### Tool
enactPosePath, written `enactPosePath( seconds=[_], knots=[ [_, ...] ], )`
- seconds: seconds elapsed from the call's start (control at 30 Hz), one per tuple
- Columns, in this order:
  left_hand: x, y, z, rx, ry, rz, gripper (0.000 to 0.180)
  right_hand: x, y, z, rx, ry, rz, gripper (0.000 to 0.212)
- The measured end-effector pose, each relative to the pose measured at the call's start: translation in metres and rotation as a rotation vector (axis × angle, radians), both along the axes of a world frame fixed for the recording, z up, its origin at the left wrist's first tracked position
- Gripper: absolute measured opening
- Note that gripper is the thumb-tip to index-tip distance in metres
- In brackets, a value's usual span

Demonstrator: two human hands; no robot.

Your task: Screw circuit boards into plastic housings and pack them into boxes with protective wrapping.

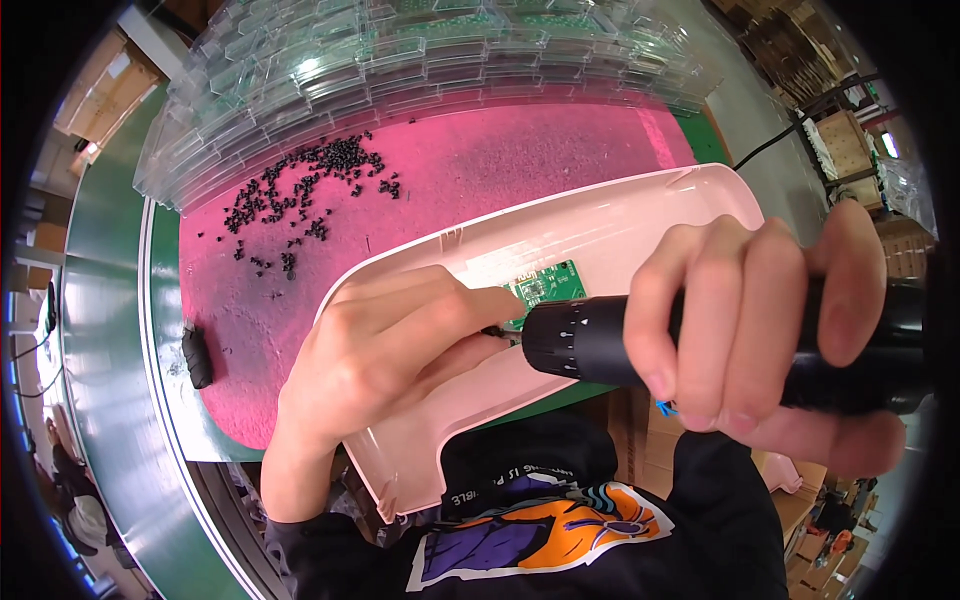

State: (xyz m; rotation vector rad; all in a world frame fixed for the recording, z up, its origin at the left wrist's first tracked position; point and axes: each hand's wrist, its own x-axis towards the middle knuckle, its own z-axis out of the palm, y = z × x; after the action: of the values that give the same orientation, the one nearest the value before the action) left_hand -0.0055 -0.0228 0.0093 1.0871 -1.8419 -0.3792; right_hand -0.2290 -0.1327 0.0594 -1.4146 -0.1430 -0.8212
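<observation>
We see the right hand (760, 330) wrapped tight around a black electric screwdriver (640, 345), fingers curled over the barrel, thumb underneath, tip aimed at the green circuit board (545, 288). The board sits inside the pink plastic housing (620, 225), near its middle. The left hand (385, 350) rests on the housing just left of the board, fingers pressed together and pinching at a small dark piece right at the board's lower edge where the screwdriver tip meets it; we cannot tell what the piece is, likely a screw. The housing lies tilted across a pink mat (480, 160), its near end hanging over the person's lap. Beyond the housing, on the far left of the mat, a loose scatter of small black screws (310, 190). Further back from the housing, stacked clear plastic trays (420, 60). Left of the housing, at the mat's edge, a small black object (197, 357). The mat sits on a green bench (110, 330).
</observation>
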Motion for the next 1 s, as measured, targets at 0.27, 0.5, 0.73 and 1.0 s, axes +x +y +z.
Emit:
enactPosePath(
  seconds=[0.27,0.5,0.73,1.0],
  knots=[
    [0.0,0.001,0.0,-0.007,-0.04,-0.017,0.025,0.032,0.01,-0.008,0.038,0.075,-0.048,0.059],
    [0.005,0.002,0.007,0.028,-0.038,0.184,0.016,0.016,0.02,0.0,0.066,0.146,-0.08,0.061],
    [0.005,-0.001,0.0,0.183,0.143,0.341,0.011,0.047,0.004,-0.013,0.093,0.223,-0.085,0.063],
    [0.007,0.005,0.005,0.252,0.173,0.408,0.007,0.069,0.017,-0.012,-0.011,0.215,-0.28,0.063]
  ],
)
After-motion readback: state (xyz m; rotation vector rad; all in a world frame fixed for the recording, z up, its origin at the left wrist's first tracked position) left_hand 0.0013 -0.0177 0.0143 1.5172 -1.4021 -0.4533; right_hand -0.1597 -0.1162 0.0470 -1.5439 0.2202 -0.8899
